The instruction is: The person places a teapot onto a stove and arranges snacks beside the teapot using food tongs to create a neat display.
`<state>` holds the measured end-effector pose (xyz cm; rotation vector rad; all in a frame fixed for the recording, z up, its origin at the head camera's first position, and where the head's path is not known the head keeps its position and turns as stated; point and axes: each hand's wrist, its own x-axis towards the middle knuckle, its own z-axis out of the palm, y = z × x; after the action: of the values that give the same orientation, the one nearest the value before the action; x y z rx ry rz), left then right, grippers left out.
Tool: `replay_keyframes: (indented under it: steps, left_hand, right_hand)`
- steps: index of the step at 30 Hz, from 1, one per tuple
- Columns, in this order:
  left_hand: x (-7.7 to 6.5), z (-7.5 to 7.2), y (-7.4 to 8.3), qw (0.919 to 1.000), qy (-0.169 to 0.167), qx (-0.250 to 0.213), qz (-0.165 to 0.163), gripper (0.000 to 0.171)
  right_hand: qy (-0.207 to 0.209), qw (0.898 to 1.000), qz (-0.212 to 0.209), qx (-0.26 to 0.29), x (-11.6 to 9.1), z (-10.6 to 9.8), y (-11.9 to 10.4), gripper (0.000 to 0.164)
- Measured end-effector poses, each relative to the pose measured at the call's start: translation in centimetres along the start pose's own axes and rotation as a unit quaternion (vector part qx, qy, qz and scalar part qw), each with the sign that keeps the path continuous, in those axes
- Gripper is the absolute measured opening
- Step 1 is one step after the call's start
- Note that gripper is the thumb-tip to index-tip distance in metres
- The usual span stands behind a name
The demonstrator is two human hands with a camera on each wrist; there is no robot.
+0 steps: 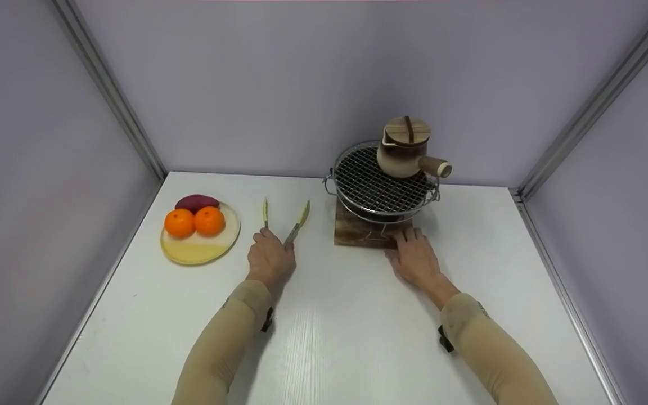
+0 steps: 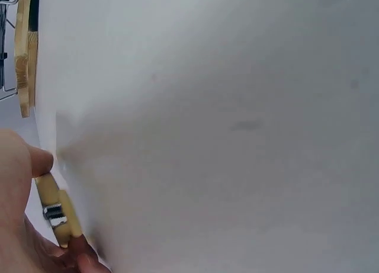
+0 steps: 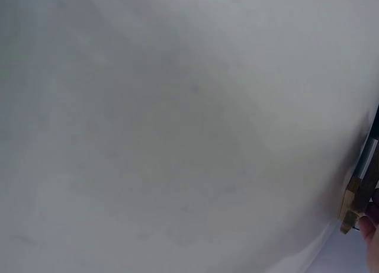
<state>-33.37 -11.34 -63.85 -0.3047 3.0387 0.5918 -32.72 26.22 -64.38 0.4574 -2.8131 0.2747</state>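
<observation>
My left hand (image 1: 270, 259) holds a pair of tongs (image 1: 297, 224) near the hinge end, their two yellowish arms spread apart and pointing away from me. In the left wrist view the thumb and fingers grip the pale yellow end of the tongs (image 2: 59, 211), which has a metal piece in it. At the front right corner of a wooden base (image 1: 352, 232), my right hand (image 1: 417, 259) pinches the wood. Above this base stands a round grill (image 1: 372, 183) with a wire mesh top. A brown and cream teapot (image 1: 400, 157) with a wooden lid sits on the mesh.
To the left lies a round plate (image 1: 197, 256) in cream and yellow. On it are two oranges (image 1: 210, 221) and a purple sweet potato (image 1: 196, 202). The teapot's side handle (image 1: 435, 166) sticks out past the grill's right rim. Grey walls enclose the white table (image 1: 324, 326).
</observation>
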Motion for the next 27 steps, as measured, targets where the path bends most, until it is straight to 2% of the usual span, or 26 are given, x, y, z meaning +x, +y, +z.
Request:
replay_keyframes:
  steps: [9, 16, 20, 27]
  left_hand:
    - [0.0, -0.3, -0.2, 0.9995, 0.007, -0.032, -0.005, 0.085]
    - [0.6, -0.5, -0.7, 0.9996, 0.025, -0.009, 0.007, 0.078]
    - [0.6, -0.3, -0.9, 0.9994, 0.027, -0.017, 0.01, 0.078]
    - [0.7, -0.3, -1.3, 0.9993, 0.03, 0.004, 0.02, 0.08]
  right_hand:
    - [0.025, 1.0, -0.005, -0.012, 0.3, 0.2, -0.1, 0.035]
    - [0.037, 0.999, -0.001, -0.009, 0.3, 0.3, -0.3, 0.031]
    - [0.046, 0.999, -0.002, -0.003, 0.4, 0.4, -0.3, 0.032]
    - [0.023, 1.0, 0.014, 0.007, 0.4, 0.2, -0.5, 0.031]
